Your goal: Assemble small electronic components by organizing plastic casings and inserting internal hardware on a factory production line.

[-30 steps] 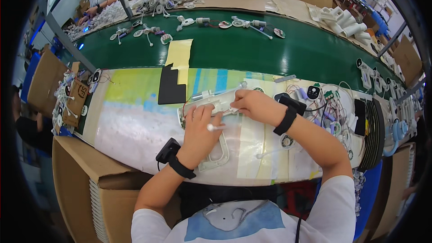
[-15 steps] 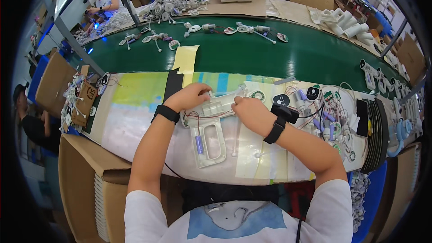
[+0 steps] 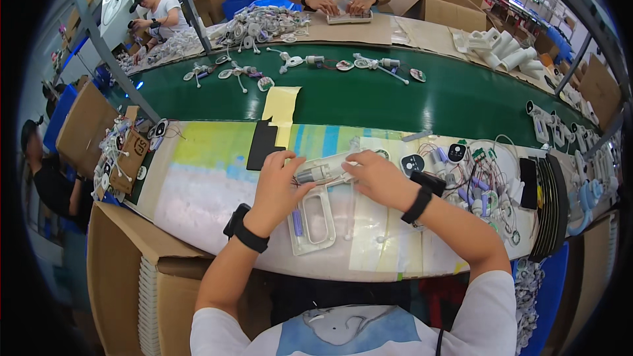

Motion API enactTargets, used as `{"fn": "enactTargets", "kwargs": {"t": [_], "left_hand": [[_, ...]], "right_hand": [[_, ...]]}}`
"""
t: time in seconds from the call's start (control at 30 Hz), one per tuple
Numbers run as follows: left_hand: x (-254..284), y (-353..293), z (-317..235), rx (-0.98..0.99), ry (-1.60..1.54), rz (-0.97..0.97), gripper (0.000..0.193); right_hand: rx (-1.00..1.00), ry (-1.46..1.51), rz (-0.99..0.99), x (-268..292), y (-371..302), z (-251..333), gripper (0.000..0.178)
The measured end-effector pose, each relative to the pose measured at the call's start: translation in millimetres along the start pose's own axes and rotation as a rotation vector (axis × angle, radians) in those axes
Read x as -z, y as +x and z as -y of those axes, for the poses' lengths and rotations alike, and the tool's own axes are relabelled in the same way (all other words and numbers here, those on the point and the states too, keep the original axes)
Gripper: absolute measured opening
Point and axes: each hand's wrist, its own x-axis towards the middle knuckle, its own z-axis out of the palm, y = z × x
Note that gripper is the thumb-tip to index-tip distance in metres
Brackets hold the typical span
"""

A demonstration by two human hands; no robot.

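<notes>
**White shell (image 3: 335,166) lies on worktop (image 3: 211,204)**

We find the left grip (image 3: 300,173) spread around the silver motor (image 3: 315,173); the right grip (image 3: 376,179) touches the shell's right end, whether pinching we cannot tell. A purple battery (image 3: 297,223) sits in the handle (image 3: 312,248).

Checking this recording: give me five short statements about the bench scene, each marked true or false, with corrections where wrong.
1. The left hand and right hand are both at the white housing. True.
2. The stepped black sheet lies to the right of the white housing. False: the sheet lies to its left.
3. A purple cylinder lies in the handle of the white housing. True.
4. The long surface beyond the bench is red. False: the surface is green.
5. Wired parts lie heaped to the right of the white housing. True.
</notes>
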Motion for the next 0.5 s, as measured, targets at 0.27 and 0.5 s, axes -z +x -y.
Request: {"fn": "enactTargets", "kwargs": {"t": [0.27,0.5], "left_hand": [[-54.9,3.0,-41.6,-0.216,0.146,0.17,0.048],[-68.6,6.3,-46.2,-0.158,0.255,0.291,0.055]], "right_hand": [[-0.657,0.037,-0.07,-7.8,-6.3,-57.5,0.029],[-0.928,0.447,-0.186,-10.1,40.8,-80.8,0.023]]}}
